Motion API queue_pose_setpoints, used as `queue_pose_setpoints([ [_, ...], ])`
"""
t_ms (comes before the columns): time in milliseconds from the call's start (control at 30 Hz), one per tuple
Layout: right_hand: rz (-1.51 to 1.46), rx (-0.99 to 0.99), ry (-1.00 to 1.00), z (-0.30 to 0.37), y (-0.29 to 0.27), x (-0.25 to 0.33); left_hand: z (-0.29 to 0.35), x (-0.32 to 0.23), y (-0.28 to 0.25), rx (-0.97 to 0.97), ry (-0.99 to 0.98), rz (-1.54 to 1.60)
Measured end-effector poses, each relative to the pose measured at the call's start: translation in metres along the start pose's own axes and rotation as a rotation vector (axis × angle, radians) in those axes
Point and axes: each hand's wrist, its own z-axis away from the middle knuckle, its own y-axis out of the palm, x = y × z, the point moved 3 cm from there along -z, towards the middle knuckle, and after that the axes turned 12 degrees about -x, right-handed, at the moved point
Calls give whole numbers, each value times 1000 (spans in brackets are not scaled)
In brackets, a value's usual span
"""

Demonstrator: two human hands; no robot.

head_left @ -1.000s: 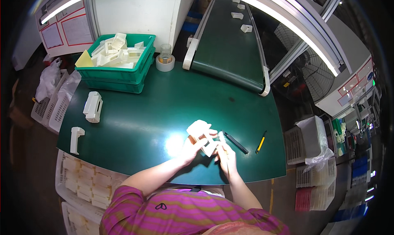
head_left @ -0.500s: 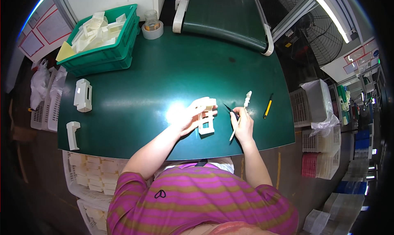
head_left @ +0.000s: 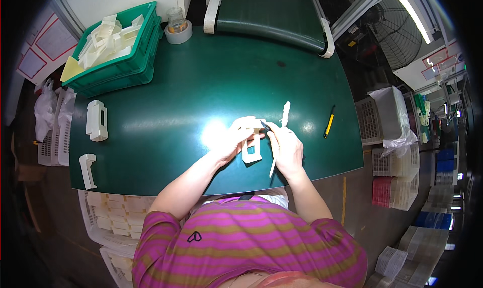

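Observation:
My left hand (head_left: pixel 235 138) is closed round the upper end of a cream plastic frame part (head_left: pixel 252 158), whose rectangular opening faces up. My right hand (head_left: pixel 288 149) grips a slim black pointed tool (head_left: pixel 265 125), too small to name more exactly. The tool's tip meets the top of the plastic part. Also held in that hand is a thin pale stick with a lumpy white wrapped end (head_left: pixel 286 113). Its bare end (head_left: pixel 272 170) sticks out below the palm.
Two cream plastic pieces, a boxy one (head_left: pixel 97 121) and a bracket (head_left: pixel 87 171), lie at the table's left. Behind them stands a green crate (head_left: pixel 108 72) of cream parts. A tape roll (head_left: pixel 179 35) holds a glass jar. A yellow knife (head_left: pixel 328 125) lies right; a conveyor (head_left: pixel 271 11) stands behind.
My right hand has moved left with the black tool and the stick, bringing the tool's tip from beside the plastic part onto its top. The left hand keeps its hold.

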Motion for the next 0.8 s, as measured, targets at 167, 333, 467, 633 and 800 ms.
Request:
queue_pose_setpoints([
  [167, 97, 40, 38, -2, -2, 1, -1, 0, -2, 56, -34, -37],
  [333, 136, 89, 96, -3, -4, -4, -2, 0, -3, 91, -27, -67],
  [467, 158, 83, 143, 8, 5, -50, 1, -7, 3, 60, 67, -68],
  [633, 252, -6, 144, 2, 2, -69, 0, -4, 2, 21, 42, -64],
  [800, 5, -138, -21, -14, -13, -31, -1, 0, -3, 20, 44, -29],
])
